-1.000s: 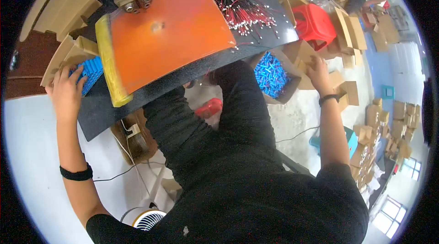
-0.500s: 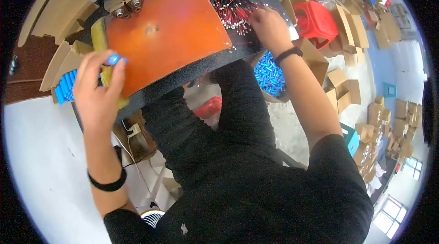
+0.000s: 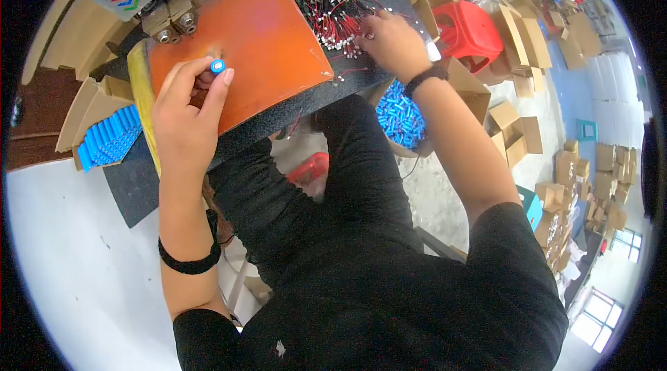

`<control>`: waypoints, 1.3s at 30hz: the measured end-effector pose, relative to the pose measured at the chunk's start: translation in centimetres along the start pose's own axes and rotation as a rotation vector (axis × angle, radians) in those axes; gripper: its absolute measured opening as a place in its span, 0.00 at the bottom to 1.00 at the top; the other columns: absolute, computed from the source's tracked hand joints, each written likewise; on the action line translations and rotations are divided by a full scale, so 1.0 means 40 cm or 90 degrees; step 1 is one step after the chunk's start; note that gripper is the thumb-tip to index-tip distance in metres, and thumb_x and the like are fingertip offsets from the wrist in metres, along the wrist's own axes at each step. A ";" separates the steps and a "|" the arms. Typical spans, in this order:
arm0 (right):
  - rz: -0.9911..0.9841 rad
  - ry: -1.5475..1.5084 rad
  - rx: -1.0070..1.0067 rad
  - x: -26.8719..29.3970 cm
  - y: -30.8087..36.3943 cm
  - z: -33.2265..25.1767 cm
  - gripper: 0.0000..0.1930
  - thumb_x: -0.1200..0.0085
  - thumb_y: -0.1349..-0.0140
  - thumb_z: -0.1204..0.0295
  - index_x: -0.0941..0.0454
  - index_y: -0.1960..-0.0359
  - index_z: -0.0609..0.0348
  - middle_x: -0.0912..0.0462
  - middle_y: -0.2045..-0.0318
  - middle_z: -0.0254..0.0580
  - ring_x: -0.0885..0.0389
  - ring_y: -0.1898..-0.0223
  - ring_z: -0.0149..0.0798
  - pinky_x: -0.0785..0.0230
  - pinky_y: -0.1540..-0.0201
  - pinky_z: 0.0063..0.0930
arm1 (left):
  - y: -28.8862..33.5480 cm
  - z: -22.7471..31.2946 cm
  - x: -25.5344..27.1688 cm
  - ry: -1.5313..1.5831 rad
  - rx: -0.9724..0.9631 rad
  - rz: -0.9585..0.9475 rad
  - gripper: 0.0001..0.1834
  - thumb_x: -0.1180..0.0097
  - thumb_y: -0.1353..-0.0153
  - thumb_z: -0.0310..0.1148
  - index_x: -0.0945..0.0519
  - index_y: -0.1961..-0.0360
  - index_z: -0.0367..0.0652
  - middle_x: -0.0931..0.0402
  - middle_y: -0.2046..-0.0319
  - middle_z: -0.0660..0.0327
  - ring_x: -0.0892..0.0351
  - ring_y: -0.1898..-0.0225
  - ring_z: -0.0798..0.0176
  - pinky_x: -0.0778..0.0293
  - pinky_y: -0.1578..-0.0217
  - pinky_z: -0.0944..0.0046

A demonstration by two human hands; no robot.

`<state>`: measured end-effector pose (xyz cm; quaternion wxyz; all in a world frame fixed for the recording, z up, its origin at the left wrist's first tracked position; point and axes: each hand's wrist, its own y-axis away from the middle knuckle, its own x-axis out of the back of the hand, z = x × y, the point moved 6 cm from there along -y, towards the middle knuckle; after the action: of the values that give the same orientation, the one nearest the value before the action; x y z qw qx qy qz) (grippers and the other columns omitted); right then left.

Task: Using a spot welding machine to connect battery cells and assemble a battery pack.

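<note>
A blue cylindrical battery cell [image 3: 218,66] is pinched between the thumb and fingers of my left hand [image 3: 186,112], its round end showing. That hand hovers over the left part of an orange board [image 3: 267,44]. My right hand [image 3: 394,43] is at the right edge of a pile of thin red and black wires with white connectors [image 3: 332,20]. Its fingers are curled together among the wires; whether a wire is between them is too small to make out. A metal machine head with two round electrode holders [image 3: 175,28] stands at the board's far left corner.
Left of the board, a cardboard box [image 3: 69,136] holds rows of blue cells. Below my right wrist, another box holds many loose blue cells [image 3: 401,117]. A red plastic stool [image 3: 469,34] stands to the right, among cardboard boxes [image 3: 514,131]. A yellow strip [image 3: 141,86] edges the board.
My left hand has moved right, carrying the blue battery cell from the board's left edge to over it. My right hand stays at the wires, while the whole view has shifted slightly.
</note>
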<state>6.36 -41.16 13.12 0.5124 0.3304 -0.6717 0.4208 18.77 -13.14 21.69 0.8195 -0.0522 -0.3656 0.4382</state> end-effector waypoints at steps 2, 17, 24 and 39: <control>-0.004 -0.009 -0.010 -0.011 0.002 0.013 0.10 0.45 0.42 0.63 0.20 0.65 0.55 0.21 0.64 0.44 0.22 0.57 0.51 0.28 0.55 0.43 | -0.004 0.005 -0.004 0.018 -0.009 0.005 0.10 0.37 0.43 0.25 0.21 0.60 0.34 0.25 0.68 0.62 0.25 0.68 0.72 0.28 0.65 0.72; -0.040 -0.019 0.000 0.029 -0.017 -0.012 0.10 0.47 0.42 0.65 0.22 0.64 0.58 0.20 0.64 0.50 0.22 0.59 0.54 0.28 0.57 0.42 | 0.004 -0.028 0.004 0.073 0.051 0.011 0.14 0.35 0.45 0.26 0.20 0.58 0.34 0.24 0.69 0.62 0.26 0.69 0.72 0.28 0.65 0.71; -0.014 -0.009 -0.049 0.079 -0.021 -0.001 0.11 0.47 0.41 0.62 0.20 0.64 0.54 0.21 0.62 0.46 0.21 0.58 0.51 0.28 0.57 0.43 | 0.005 -0.026 -0.001 0.035 0.057 -0.007 0.14 0.36 0.45 0.27 0.20 0.57 0.34 0.23 0.68 0.61 0.25 0.68 0.70 0.27 0.64 0.71; 0.021 0.023 0.028 0.003 -0.024 0.023 0.10 0.45 0.43 0.63 0.19 0.66 0.54 0.21 0.64 0.48 0.23 0.56 0.52 0.29 0.55 0.44 | -0.010 -0.010 -0.006 0.029 0.038 -0.024 0.14 0.38 0.43 0.29 0.21 0.57 0.35 0.22 0.65 0.59 0.20 0.65 0.66 0.26 0.61 0.68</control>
<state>6.80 -42.39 13.33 0.5099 0.3233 -0.6582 0.4496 19.22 -13.47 21.42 0.8368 -0.0305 -0.3347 0.4322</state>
